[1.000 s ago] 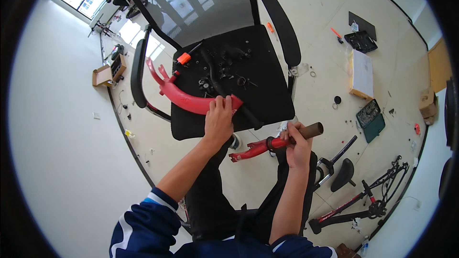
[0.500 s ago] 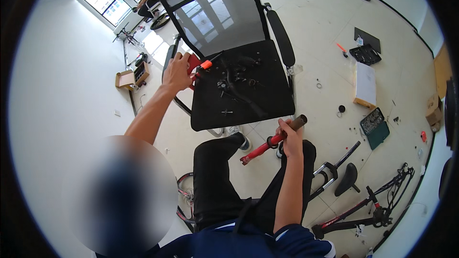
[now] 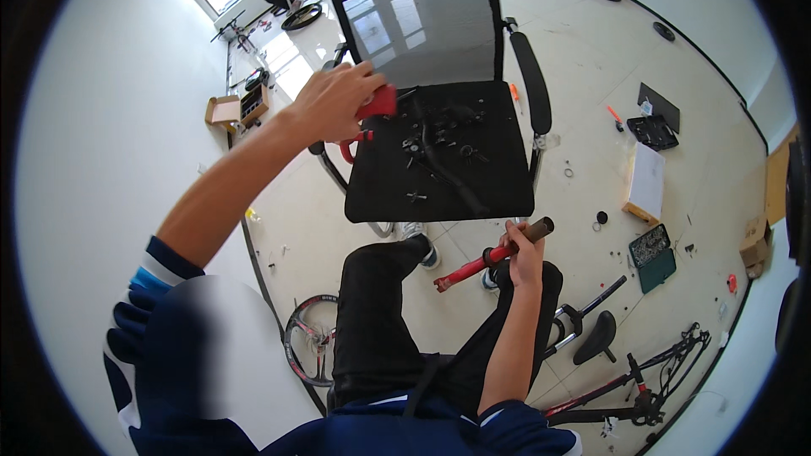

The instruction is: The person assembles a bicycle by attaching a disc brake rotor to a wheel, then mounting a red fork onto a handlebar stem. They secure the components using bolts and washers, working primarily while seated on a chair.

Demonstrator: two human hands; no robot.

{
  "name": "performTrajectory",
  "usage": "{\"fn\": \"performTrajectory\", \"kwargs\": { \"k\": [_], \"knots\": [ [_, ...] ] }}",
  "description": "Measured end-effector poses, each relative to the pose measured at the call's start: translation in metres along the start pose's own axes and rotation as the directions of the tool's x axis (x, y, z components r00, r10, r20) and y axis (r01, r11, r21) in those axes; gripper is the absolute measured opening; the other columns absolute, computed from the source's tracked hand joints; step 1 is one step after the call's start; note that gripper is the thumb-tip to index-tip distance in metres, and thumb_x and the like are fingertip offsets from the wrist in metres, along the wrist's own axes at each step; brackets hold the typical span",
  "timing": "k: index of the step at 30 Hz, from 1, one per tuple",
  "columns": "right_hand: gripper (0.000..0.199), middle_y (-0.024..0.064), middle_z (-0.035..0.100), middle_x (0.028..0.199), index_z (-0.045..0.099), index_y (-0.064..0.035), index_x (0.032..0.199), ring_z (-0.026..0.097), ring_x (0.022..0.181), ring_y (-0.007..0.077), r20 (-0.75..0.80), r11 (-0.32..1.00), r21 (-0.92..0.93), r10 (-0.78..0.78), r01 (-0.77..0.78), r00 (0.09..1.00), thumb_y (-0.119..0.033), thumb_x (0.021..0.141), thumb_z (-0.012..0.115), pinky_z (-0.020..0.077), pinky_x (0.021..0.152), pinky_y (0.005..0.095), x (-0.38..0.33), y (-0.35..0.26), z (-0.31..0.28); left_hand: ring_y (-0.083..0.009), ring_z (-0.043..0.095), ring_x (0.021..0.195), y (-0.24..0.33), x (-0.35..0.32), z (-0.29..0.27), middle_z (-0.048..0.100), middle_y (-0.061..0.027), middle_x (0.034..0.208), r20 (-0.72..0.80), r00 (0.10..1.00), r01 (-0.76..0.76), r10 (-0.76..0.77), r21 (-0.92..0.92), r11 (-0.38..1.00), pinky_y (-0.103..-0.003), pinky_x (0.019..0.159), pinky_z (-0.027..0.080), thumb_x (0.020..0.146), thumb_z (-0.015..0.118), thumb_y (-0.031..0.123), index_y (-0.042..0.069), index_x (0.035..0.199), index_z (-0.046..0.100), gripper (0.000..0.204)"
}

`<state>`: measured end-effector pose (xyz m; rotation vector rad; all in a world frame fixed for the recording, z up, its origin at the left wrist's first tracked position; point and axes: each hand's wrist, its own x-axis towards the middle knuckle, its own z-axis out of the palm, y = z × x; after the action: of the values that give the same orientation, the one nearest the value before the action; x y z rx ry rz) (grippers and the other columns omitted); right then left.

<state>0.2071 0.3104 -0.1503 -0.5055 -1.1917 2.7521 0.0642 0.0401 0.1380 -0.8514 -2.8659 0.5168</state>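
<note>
The curved red frame piece (image 3: 383, 101) is up in the left hand (image 3: 334, 103), mostly hidden – a blunt end pokes out past the fingers, with a bent red bit below, by the chair seat's (image 3: 384, 196) left edge. Can't tell if it's touching. The red fork (image 3: 463, 275) sits slanted in the right hand (image 3: 525, 260) – dark ring around it, dull brown tube (image 3: 538, 230) at the upper-right end.

The left hand (image 3: 336, 101) has moved the curved red tube (image 3: 382, 102) from the front of the seat (image 3: 380, 190) to its left.
</note>
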Motion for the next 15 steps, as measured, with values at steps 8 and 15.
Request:
{"fn": "performTrajectory", "kwargs": {
  "k": [8, 15],
  "knots": [
    [0.020, 0.0038, 0.052, 0.067, 0.051, -0.0068, 0.080, 0.053, 0.060, 0.0149, 0.061, 1.000, -0.025, 0.020, -0.019, 0.998, -0.001, 0.088, 0.069, 0.0464, 0.065, 0.0310, -0.004, 0.005, 0.002, -0.0227, 0.062, 0.099, 0.005, 0.024, -0.056, 0.062, -0.0048, 0.105, 0.117, 0.993, -0.024, 0.020, 0.031, 0.999, -0.034, 0.078, 0.053, 0.057, 0.080, 0.007, 0.008, 0.124, 0.060, 0.070],
    [0.024, 0.0032, 0.052, 0.062, 0.050, -0.0073, 0.075, 0.054, 0.060, 0.0153, 0.054, 0.999, -0.031, 0.017, -0.016, 0.998, -0.003, 0.087, 0.070, 0.0430, 0.063, 0.0291, 0.000, -0.003, 0.004, -0.0254, 0.062, 0.103, 0.028, 0.018, -0.047, 0.059, -0.0081, 0.108, 0.176, 0.977, -0.142, 0.120, 0.121, 0.982, -0.038, 0.082, 0.054, 0.063, 0.080, 0.013, 0.010, 0.119, 0.061, 0.059]
  ]
}}
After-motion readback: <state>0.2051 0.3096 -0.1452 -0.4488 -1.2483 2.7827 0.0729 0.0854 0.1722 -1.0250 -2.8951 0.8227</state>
